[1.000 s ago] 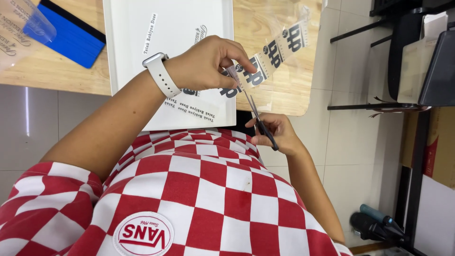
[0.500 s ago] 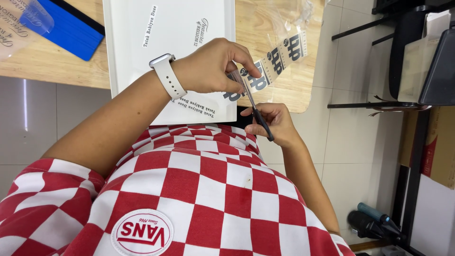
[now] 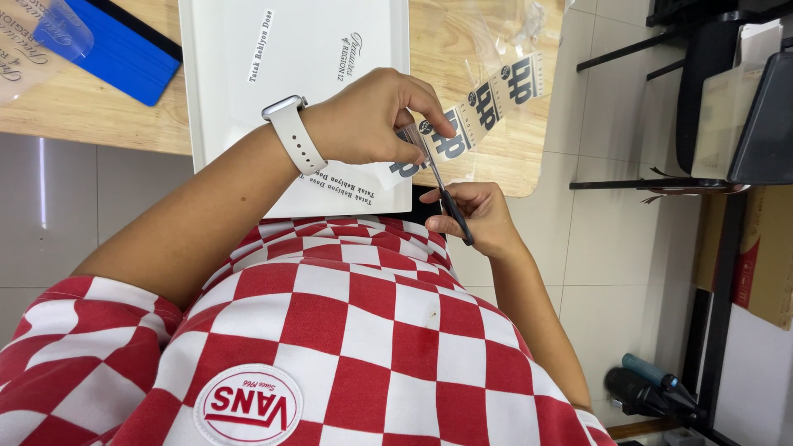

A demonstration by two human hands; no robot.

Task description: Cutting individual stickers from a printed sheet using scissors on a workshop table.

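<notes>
The left hand (image 3: 363, 120), a white watch (image 3: 289, 132) on its wrist, has its fingers pinched shut on a clear film strip (image 3: 475, 111) printed with dark letters, held just above the light wooden desk (image 3: 91, 116). The right hand (image 3: 475, 215) has its fingers closed through the handles of black scissors (image 3: 442, 194), blades at the strip. A white sheet (image 3: 297, 49) and a blue squeegee (image 3: 124, 49) lie on the desk. Pale floor tiles (image 3: 595, 248) and dark chair legs (image 3: 652, 58) show beyond its rounded corner.

Sticker workshop: squeegee (image 3: 124, 49), printed sheets (image 3: 297, 74)
</notes>
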